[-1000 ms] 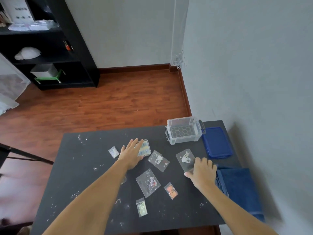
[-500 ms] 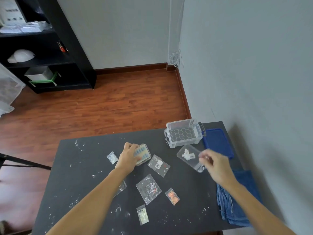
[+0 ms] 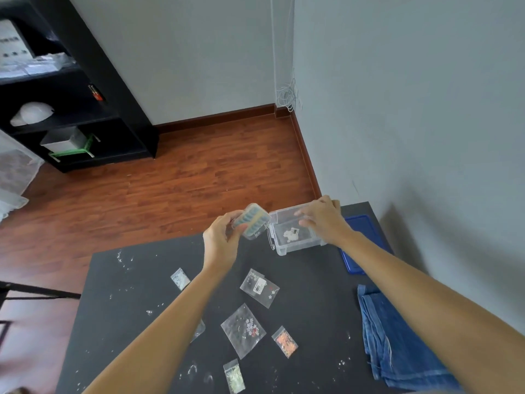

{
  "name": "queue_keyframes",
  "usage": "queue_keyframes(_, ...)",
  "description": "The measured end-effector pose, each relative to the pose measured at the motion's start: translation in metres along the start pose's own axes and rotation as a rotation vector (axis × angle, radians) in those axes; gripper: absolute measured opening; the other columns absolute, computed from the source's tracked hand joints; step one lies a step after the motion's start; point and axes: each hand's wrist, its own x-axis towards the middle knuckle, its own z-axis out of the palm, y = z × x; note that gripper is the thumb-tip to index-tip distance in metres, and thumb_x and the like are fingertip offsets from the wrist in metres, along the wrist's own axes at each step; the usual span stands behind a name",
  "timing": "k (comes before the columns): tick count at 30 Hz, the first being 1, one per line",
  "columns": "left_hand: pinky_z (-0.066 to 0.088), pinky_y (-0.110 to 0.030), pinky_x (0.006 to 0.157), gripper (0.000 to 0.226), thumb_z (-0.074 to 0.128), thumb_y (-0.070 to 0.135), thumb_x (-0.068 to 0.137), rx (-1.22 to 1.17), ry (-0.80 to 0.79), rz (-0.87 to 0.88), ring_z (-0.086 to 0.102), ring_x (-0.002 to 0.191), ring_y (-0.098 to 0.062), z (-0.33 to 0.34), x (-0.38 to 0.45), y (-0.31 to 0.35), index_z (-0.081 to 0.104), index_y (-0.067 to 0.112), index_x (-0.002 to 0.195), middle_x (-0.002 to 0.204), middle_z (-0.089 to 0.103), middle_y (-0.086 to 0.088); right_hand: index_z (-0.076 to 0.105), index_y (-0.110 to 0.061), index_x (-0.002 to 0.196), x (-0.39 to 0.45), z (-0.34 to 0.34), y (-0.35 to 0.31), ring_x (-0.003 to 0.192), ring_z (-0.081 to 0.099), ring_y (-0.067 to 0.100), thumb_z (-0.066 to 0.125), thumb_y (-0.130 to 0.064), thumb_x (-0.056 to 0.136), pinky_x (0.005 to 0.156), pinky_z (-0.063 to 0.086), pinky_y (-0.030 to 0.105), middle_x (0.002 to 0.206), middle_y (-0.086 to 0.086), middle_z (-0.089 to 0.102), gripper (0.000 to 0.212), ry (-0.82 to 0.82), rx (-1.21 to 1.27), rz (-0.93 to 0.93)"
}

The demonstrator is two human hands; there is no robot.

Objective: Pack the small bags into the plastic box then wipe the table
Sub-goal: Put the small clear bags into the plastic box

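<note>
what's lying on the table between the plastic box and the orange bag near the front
In the head view, one clear bag with a barcode label lies between the plastic box and the orange bag; otherwise bare black table.

Count at this moment: six small clear bags lie loose on the surface (image 3: 136, 294): one at the left (image 3: 179, 278), one with a barcode label (image 3: 259, 288), one large with flower shapes (image 3: 243, 330), one with orange contents (image 3: 285, 341), one at the near edge (image 3: 234, 376), one partly hidden under the left forearm (image 3: 199, 329).

One further bag (image 3: 291, 234) inside the single clear plastic box (image 3: 284, 247).

One small compartment case (image 3: 252, 221), one blue lid (image 3: 360, 243), one folded denim cloth (image 3: 397, 339).

Two hands: left hand (image 3: 221, 242), right hand (image 3: 322, 219).
</note>
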Motion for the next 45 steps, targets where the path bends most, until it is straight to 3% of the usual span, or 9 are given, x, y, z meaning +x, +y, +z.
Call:
queue_keyframes(3, 0.049, -0.016, 0.071, 0.023, 0.066, 0.016, 0.088, -0.051, -0.064, 0.017, 0.064, 0.08, -0.011, 0.019, 0.006, 0.011, 0.069, 0.018, 0.111, 0.095, 0.072, 0.005, 0.06, -0.023, 0.133, -0.003, 0.008, 0.008, 0.13, 0.038, 0.03, 0.06, -0.028, 0.094, 0.107, 0.031, 0.046, 0.143, 0.008, 0.044, 0.039, 0.243, 0.01, 0.116)
queue_keyframes(6, 0.053, -0.028, 0.071, 0.017, 0.066, 0.017, 0.088, -0.101, -0.119, 0.024, 0.064, 0.079, -0.014, 0.041, 0.011, 0.021, 0.067, 0.02, 0.104, 0.092, 0.071, 0.011, 0.043, -0.016, 0.147, -0.004, 0.014, 0.019, 0.141, 0.032, 0.033, 0.045, -0.026, 0.102, 0.112, 0.033, 0.052, 0.158, 0.011, 0.03, 0.046, 0.187, 0.093, 0.227)
queue_keyframes(13, 0.032, -0.033, 0.09, 0.012, 0.064, 0.025, 0.089, 0.14, -0.246, 0.073, 0.05, 0.09, -0.014, 0.084, 0.018, 0.02, 0.062, 0.02, 0.101, 0.094, 0.062, 0.013, 0.027, -0.015, 0.155, -0.01, 0.029, 0.02, 0.137, 0.047, 0.028, 0.023, -0.03, 0.108, 0.11, 0.041, 0.036, 0.154, 0.011, 0.043, 0.049, 0.124, 0.323, 0.234)
queue_keyframes(18, 0.014, -0.026, 0.087, 0.013, 0.06, 0.031, 0.092, 0.319, -0.253, 0.073, 0.046, 0.098, -0.016, 0.096, 0.013, 0.011, 0.062, 0.024, 0.102, 0.097, 0.066, 0.005, 0.027, -0.018, 0.155, -0.012, 0.029, 0.021, 0.132, 0.052, 0.032, 0.032, -0.025, 0.107, 0.107, 0.047, 0.043, 0.152, 0.011, 0.044, 0.049, 0.149, 0.314, 0.225)
queue_keyframes(25, 0.017, -0.032, 0.094, 0.025, 0.059, 0.034, 0.09, 0.614, -0.226, 0.152, 0.044, 0.108, -0.019, 0.1, 0.014, 0.006, 0.067, 0.027, 0.113, 0.114, 0.061, 0.008, 0.024, -0.017, 0.156, -0.012, 0.028, 0.02, 0.121, 0.058, 0.032, 0.044, -0.021, 0.104, 0.098, 0.054, 0.045, 0.144, 0.013, 0.051, 0.056, 0.154, 0.232, 0.225)
queue_keyframes(32, 0.026, -0.032, 0.097, 0.037, 0.066, 0.026, 0.086, 0.283, -0.101, 0.114, 0.048, 0.107, -0.019, 0.06, -0.021, 0.001, 0.06, 0.021, 0.122, 0.115, 0.056, 0.003, 0.023, -0.012, 0.156, -0.012, 0.028, 0.021, 0.124, 0.051, 0.04, 0.03, -0.02, 0.106, 0.103, 0.043, 0.055, 0.143, 0.02, 0.049, 0.051, 0.147, 0.064, 0.227)
queue_keyframes(35, 0.028, -0.034, 0.099, 0.035, 0.061, 0.028, 0.09, 0.296, -0.03, 0.054, 0.05, 0.11, -0.019, 0.017, -0.042, -0.034, 0.059, 0.021, 0.124, 0.117, 0.057, 0.004, 0.03, -0.009, 0.152, -0.016, 0.022, 0.008, 0.136, 0.039, 0.04, 0.037, -0.021, 0.105, 0.108, 0.031, 0.059, 0.151, 0.024, 0.037, 0.049, 0.326, 0.014, 0.204)
queue_keyframes(40, 0.033, -0.04, 0.103, 0.033, 0.055, 0.023, 0.094, 0.329, 0.116, -0.361, 0.05, 0.12, -0.024, -0.067, -0.055, -0.109, 0.056, 0.018, 0.127, 0.128, 0.06, 0.0, 0.056, -0.003, 0.127, -0.05, 0.023, -0.046, 0.106, 0.054, 0.031, 0.048, -0.016, 0.1, 0.092, 0.046, 0.043, 0.118, 0.017, 0.059, 0.031, 0.606, 0.112, -0.182)
queue_keyframes(45, 0.041, -0.039, 0.102, 0.051, 0.058, 0.02, 0.092, 0.407, -0.129, -0.41, 0.04, 0.132, -0.026, -0.087, -0.057, -0.149, 0.045, 0.016, 0.141, 0.144, 0.049, -0.002, 0.068, -0.007, 0.106, -0.102, 0.078, -0.099, 0.075, 0.062, 0.021, 0.067, -0.013, 0.092, 0.071, 0.056, 0.04, 0.084, -0.001, 0.066, 0.015, 0.261, 0.076, -0.308)
